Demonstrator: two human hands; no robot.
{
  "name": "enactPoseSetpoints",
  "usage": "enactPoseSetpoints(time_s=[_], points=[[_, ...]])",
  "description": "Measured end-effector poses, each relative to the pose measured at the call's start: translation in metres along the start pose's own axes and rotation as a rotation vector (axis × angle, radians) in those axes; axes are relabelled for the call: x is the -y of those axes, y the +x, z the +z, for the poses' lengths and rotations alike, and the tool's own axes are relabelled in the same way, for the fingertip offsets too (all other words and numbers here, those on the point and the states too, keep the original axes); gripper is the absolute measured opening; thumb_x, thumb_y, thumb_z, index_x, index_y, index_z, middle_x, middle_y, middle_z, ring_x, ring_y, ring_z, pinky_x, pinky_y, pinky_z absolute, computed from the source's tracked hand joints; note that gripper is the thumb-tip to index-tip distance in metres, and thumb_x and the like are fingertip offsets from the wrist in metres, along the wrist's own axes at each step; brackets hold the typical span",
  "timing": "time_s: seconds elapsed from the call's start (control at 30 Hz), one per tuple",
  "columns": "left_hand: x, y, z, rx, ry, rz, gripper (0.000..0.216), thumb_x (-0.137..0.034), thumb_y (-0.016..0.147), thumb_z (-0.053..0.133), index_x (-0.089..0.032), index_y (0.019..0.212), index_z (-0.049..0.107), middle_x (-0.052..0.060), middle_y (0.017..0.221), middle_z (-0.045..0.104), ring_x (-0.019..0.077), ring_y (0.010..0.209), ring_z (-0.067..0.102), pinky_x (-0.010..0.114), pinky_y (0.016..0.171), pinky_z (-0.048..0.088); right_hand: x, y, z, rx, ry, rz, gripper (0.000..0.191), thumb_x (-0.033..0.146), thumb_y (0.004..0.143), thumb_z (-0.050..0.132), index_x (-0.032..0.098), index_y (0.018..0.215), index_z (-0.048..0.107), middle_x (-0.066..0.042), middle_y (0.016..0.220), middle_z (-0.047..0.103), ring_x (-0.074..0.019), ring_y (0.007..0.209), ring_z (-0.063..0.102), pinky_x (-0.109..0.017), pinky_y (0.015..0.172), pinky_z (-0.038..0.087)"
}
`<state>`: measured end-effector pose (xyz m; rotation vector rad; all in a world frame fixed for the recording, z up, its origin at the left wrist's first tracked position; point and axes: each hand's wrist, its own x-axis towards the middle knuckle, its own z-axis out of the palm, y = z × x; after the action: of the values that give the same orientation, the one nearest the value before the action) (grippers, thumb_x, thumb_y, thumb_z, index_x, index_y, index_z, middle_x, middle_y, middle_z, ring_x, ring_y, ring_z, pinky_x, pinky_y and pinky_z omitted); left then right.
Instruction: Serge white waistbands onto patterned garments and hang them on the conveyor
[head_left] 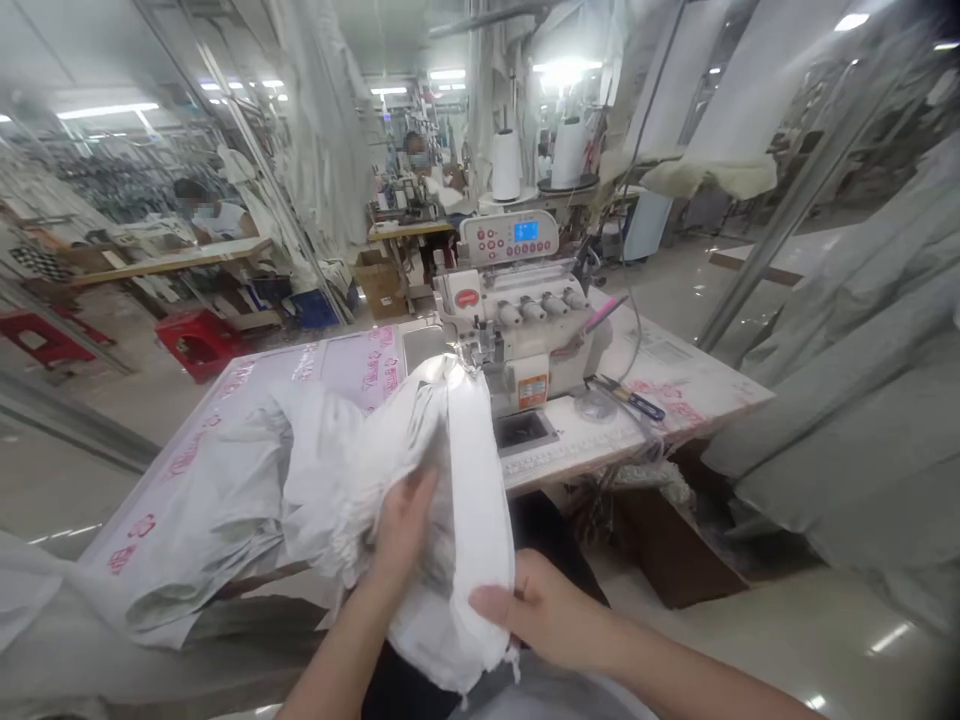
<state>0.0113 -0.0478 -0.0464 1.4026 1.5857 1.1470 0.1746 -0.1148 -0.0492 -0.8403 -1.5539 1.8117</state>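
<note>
A white garment (360, 450) lies bunched across the left of the table and runs up to the sewing machine's needle area (480, 350). Its long white band (472, 470) hangs from there toward me. At the band's lower end, my right hand (551, 610) is closed on the cloth, thumb on top. My left hand (405, 525) grips the gathered folds left of the band; it is slightly blurred and its fingertips are hidden in the cloth. The overlock sewing machine (525, 310) stands just beyond, with a lit blue display.
Thread snips (641, 402) and a pink pen-like stick (604, 315) are right of the machine. Two white thread cones (506, 168) stand behind it. Grey-white cloth (847, 400) hangs at the right. A red stool (199, 345) and people at other machines are farther off.
</note>
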Motion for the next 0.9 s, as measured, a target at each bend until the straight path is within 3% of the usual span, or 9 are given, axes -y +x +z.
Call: enactPoseSetpoints(time_s=[0.03, 0.1, 0.2, 0.27, 0.33, 0.43, 0.57, 0.77, 0.9], points=[[0.000, 0.014, -0.001, -0.130, 0.187, 0.088, 0.046, -0.046, 0.073, 0.049, -0.013, 0.105, 0.052, 0.013, 0.108, 0.055, 0.0278, 0.114, 0.040, 0.042, 0.101, 0.021, -0.002, -0.001, 0.002, 0.001, -0.005, 0.002, 0.046, 0.051, 0.081, 0.042, 0.009, 0.061, 0.049, -0.001, 0.051, 0.043, -0.0063, 0.044, 0.037, -0.017, 0.041, 0.028], [0.003, 0.034, -0.008, -0.205, 0.500, 0.197, 0.048, -0.047, 0.069, 0.053, -0.011, 0.102, 0.052, 0.015, 0.103, 0.056, 0.0306, 0.112, 0.040, 0.044, 0.100, 0.022, -0.007, -0.001, 0.004, -0.011, -0.020, -0.006, 0.047, 0.049, 0.083, 0.040, 0.010, 0.057, 0.045, 0.000, 0.049, 0.040, -0.0055, 0.043, 0.035, -0.016, 0.040, 0.026], [0.004, 0.043, -0.029, 0.023, 0.670, 0.180, 0.034, -0.045, 0.076, 0.042, -0.014, 0.082, 0.055, 0.010, 0.080, 0.060, 0.0275, 0.086, 0.054, 0.040, 0.081, 0.038, -0.008, 0.001, 0.002, -0.018, -0.045, -0.041, 0.045, 0.047, 0.084, 0.039, 0.011, 0.056, 0.042, 0.001, 0.050, 0.037, -0.0051, 0.044, 0.033, -0.016, 0.040, 0.024], [-0.003, 0.039, -0.045, 0.185, 0.594, 0.109, 0.036, -0.045, 0.081, 0.034, -0.016, 0.072, 0.054, 0.005, 0.070, 0.059, 0.0229, 0.073, 0.055, 0.033, 0.070, 0.041, -0.003, 0.003, -0.002, -0.015, -0.075, -0.058, 0.042, 0.043, 0.084, 0.039, 0.011, 0.058, 0.042, 0.001, 0.053, 0.038, -0.0054, 0.047, 0.033, -0.015, 0.041, 0.025], [-0.013, 0.032, -0.057, 0.233, 0.446, 0.065, 0.038, -0.048, 0.081, 0.035, -0.017, 0.075, 0.056, 0.003, 0.074, 0.060, 0.0213, 0.076, 0.055, 0.030, 0.071, 0.041, 0.002, 0.003, -0.005, -0.021, -0.117, -0.069, 0.038, 0.040, 0.084, 0.039, 0.012, 0.059, 0.041, 0.000, 0.057, 0.038, -0.0062, 0.050, 0.033, -0.015, 0.042, 0.026], [-0.026, 0.026, -0.064, 0.150, 0.303, 0.001, 0.038, -0.050, 0.079, 0.039, -0.018, 0.091, 0.057, 0.002, 0.089, 0.061, 0.0215, 0.090, 0.052, 0.028, 0.080, 0.038, 0.001, 0.004, -0.008, -0.035, -0.182, -0.075, 0.034, 0.038, 0.082, 0.041, 0.013, 0.059, 0.038, 0.000, 0.059, 0.034, -0.0078, 0.055, 0.033, -0.017, 0.045, 0.027], [-0.037, 0.032, -0.056, -0.030, 0.246, -0.029, 0.039, -0.051, 0.079, 0.040, -0.018, 0.090, 0.057, 0.002, 0.089, 0.060, 0.0211, 0.091, 0.051, 0.026, 0.080, 0.036, -0.004, 0.009, -0.012, -0.067, -0.175, -0.008, 0.035, 0.038, 0.081, 0.040, 0.013, 0.058, 0.038, 0.001, 0.056, 0.035, -0.0077, 0.052, 0.033, -0.018, 0.045, 0.026], [-0.055, 0.063, -0.048, -0.130, 0.281, 0.082, 0.036, -0.049, 0.080, 0.039, -0.016, 0.071, 0.049, -0.003, 0.062, 0.048, 0.0129, 0.062, 0.045, 0.021, 0.058, 0.034, 0.011, 0.030, -0.033, -0.158, -0.208, -0.016, 0.040, 0.043, 0.082, 0.041, 0.013, 0.056, 0.041, 0.002, 0.051, 0.037, -0.0069, 0.047, 0.033, -0.018, 0.044, 0.025], [-0.067, 0.100, -0.048, -0.180, 0.357, 0.214, 0.034, -0.043, 0.083, 0.037, -0.016, 0.063, 0.043, -0.004, 0.055, 0.038, 0.0095, 0.054, 0.037, 0.020, 0.052, 0.028, 0.023, 0.052, -0.050, -0.186, -0.162, -0.003, 0.038, 0.046, 0.079, 0.044, 0.013, 0.059, 0.044, 0.002, 0.051, 0.040, -0.0077, 0.047, 0.036, -0.019, 0.044, 0.028]])
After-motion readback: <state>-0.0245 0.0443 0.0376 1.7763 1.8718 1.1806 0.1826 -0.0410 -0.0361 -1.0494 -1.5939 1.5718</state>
